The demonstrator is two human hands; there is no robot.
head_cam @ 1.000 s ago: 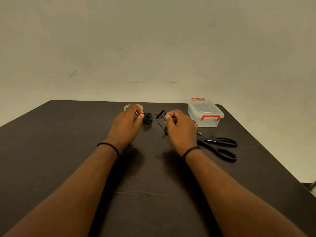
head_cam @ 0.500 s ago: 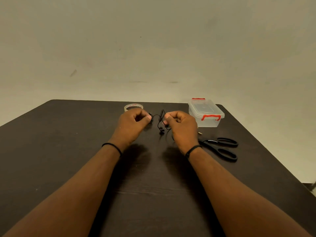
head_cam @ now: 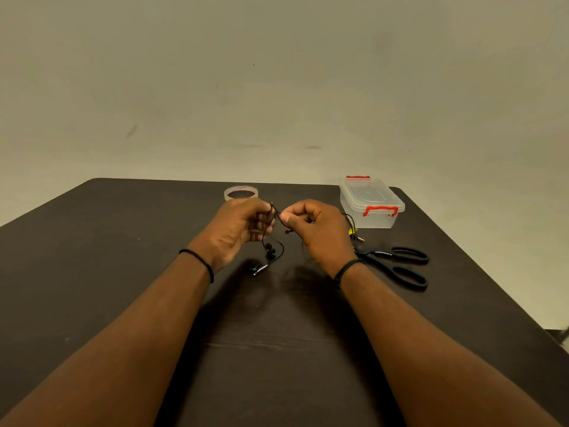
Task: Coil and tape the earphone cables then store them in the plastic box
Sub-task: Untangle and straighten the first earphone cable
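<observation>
Pinching earphone cable, hands raised.

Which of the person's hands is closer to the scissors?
Right. The right hand sits just beside the scissors blades; the left hand is farther off, beyond the earphone cable.

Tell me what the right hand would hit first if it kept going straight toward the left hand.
The right hand points its pinching fingertips left across a small gap. It would first meet the earphone cable stretched between the hands, then the left hand just beyond; depth looks roughly matched, though unclear.
</observation>
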